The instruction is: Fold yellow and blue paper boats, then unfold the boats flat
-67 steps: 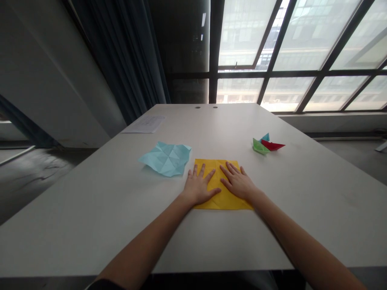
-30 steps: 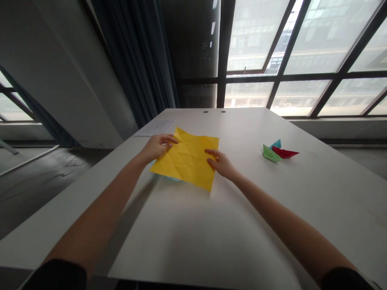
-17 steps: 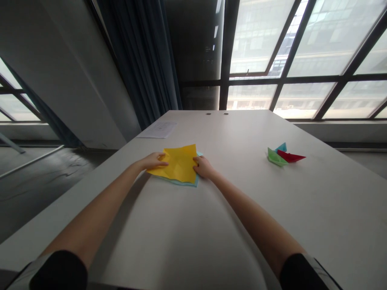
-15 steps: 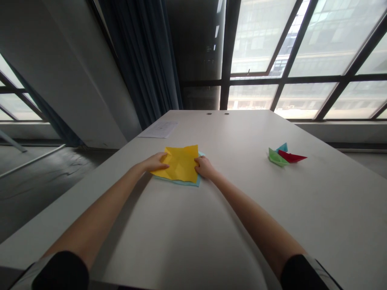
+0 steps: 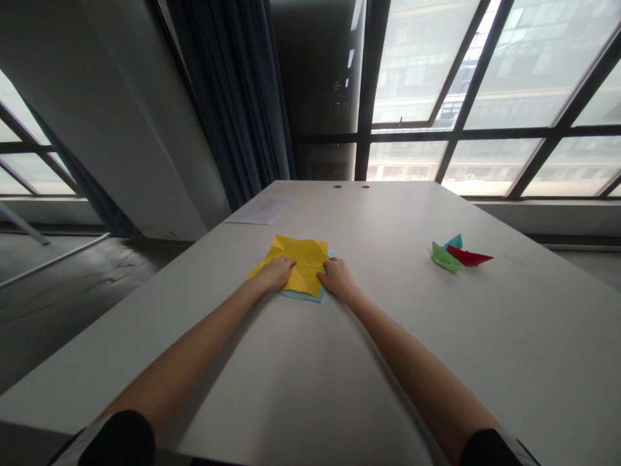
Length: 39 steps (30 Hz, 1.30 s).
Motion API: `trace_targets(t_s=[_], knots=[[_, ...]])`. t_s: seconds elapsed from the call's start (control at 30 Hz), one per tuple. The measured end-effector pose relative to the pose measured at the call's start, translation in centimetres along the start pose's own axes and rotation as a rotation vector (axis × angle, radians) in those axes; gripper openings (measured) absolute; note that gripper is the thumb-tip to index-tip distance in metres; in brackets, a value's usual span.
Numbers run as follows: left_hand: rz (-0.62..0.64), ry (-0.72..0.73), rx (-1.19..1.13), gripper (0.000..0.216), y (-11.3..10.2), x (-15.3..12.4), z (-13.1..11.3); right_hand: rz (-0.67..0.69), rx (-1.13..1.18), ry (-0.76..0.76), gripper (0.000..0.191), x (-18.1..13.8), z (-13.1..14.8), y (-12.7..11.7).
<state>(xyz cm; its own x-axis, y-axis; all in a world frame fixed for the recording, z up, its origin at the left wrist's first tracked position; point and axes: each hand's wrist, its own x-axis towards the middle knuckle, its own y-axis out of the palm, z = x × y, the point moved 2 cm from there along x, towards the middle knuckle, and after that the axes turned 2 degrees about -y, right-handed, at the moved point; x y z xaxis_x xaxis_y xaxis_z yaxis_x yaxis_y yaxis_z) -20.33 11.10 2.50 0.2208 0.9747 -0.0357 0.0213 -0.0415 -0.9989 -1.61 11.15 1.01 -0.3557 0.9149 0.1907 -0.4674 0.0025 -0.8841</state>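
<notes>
A creased sheet of yellow paper (image 5: 305,251) lies over light blue paper (image 5: 303,296) on the white table, the blue showing along the near and right edges. Across the near left part of the yellow sheet rests my left hand (image 5: 278,273), fingers drawn together and bent, pressing on it; the sheet's left corner sticks out past my wrist. My right hand (image 5: 338,277) pinches the right edge of the yellow paper between thumb and fingers. Whether it also grips the blue paper, I cannot tell.
Three folded paper boats stand together on the right: a green one (image 5: 444,257), a red one (image 5: 469,256) and a blue one (image 5: 455,242). A printed white sheet (image 5: 259,211) lies by the far left edge of the table (image 5: 388,220). Windows and a dark curtain are beyond.
My left hand has moved right, from the yellow paper's left edge onto its near part. My right hand stays at the right edge. The view has shifted slightly.
</notes>
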Motion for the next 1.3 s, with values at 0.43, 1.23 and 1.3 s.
trace_targets(t_s=[0.43,1.23,1.3], knots=[[0.04,0.012,-0.036,0.061,1.3,-1.5,-3.2,0.038,-0.02,-0.088,0.04,-1.1,-1.2,-0.4],[0.054,-0.097,-0.014,0.063,1.3,-1.5,1.1,-0.422,-0.586,0.458,0.035,-7.9,-18.9,-11.6],[0.048,-0.095,-0.028,0.064,1.2,-1.6,1.0,-0.419,-0.64,0.511,0.033,-9.4,-21.0,-12.5]])
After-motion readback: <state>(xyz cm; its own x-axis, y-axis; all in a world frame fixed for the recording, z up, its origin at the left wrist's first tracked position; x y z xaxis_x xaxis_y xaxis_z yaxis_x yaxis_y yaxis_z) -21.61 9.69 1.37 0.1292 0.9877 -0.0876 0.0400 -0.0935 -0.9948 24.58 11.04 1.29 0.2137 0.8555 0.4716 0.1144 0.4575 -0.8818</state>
